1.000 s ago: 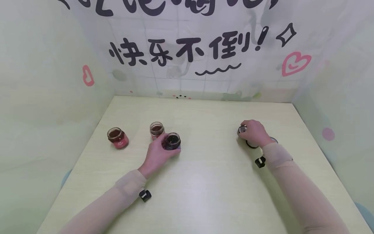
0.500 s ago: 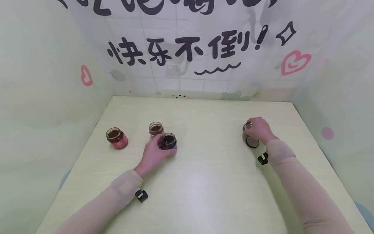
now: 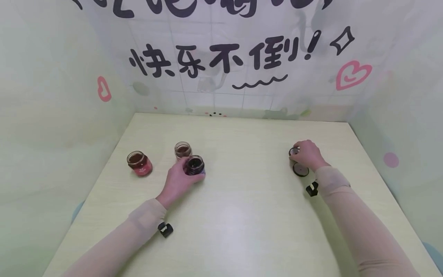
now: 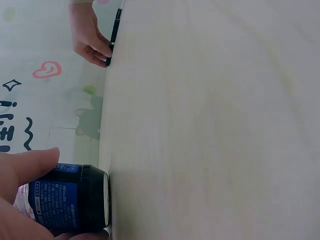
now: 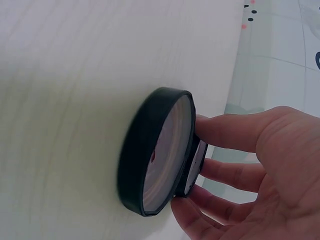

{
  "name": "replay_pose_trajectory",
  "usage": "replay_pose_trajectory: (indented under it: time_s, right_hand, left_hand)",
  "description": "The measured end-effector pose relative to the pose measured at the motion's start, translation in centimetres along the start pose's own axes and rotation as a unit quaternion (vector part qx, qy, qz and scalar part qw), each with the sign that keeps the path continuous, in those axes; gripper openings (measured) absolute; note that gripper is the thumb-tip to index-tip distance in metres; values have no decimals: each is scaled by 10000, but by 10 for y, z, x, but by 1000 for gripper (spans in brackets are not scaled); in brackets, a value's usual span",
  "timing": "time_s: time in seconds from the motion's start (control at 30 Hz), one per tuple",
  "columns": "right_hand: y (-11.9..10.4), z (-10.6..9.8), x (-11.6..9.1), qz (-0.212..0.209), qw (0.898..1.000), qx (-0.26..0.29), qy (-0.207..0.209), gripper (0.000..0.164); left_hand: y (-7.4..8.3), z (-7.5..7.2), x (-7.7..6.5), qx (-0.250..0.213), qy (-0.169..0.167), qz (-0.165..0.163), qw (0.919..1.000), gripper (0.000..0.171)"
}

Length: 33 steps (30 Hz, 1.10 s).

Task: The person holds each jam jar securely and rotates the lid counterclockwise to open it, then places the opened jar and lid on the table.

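Note:
My left hand [image 3: 175, 180] grips an uncapped glass jar [image 3: 195, 164] with dark contents, upright on the table. In the left wrist view the jar [image 4: 65, 200] shows a blue label and black lower band. Close behind it stands a second lidless jar [image 3: 182, 150], partly hidden by my fingers; whether they touch I cannot tell. A third lidless jar [image 3: 140, 164], red-labelled, stands farther left. At the right, my right hand [image 3: 309, 155] pinches a black-rimmed lid [image 5: 196, 167] between thumb and fingers. Another black lid [image 5: 165, 155] lies beside it, pale inside facing up.
The pale wooden table [image 3: 238, 215] meets a printed fabric wall [image 3: 221, 100] at the back. Similar sheets rise at both sides. A wide stretch of table lies between my two hands.
My left hand and its jar have shifted slightly left, and the jar behind has also shifted a little left. My right hand has moved slightly right with the pinched lid.

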State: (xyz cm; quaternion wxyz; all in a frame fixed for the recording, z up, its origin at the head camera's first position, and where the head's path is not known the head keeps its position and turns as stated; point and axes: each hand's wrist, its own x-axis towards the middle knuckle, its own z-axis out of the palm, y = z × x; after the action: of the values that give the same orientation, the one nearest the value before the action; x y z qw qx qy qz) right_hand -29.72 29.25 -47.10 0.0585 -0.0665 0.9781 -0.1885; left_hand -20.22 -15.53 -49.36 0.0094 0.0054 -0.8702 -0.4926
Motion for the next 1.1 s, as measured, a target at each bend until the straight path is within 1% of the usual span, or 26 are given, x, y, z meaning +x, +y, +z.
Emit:
replay_pose_trajectory:
  time_s: [0.1,0.2,0.27,0.63,0.87,1.0,1.1]
  right_hand:
    - [-1,-1,-2,-44,9999,-105,-60,49]
    - [-2,-3,-4,-77,9997,-220,-103,49]
    - [-2,-5,-4,-77,9996,-244,-127,50]
    - [0,-4,-6,-163,9989,-370,-249,46]
    - [1,-3,-6,-226,9984,-459,-233,46]
    - [0,-4,-6,-229,9983,-494,-213,48]
    - [-1,-6,-7,-193,9984,-479,-231,50]
  left_hand:
    - [0,-2,1,34,-5,-65,10000,79]
    - [1,-3,3,65,-14,-146,9999,89]
    - [1,-4,5,76,2,-188,9998,92]
    - [-4,-6,11,64,29,-146,9999,82]
    - [-6,-7,11,54,121,-144,9998,81]
    - [-5,-7,10,-48,246,-27,9997,85]
    - [-3,-7,8,-108,326,179,9992,87]
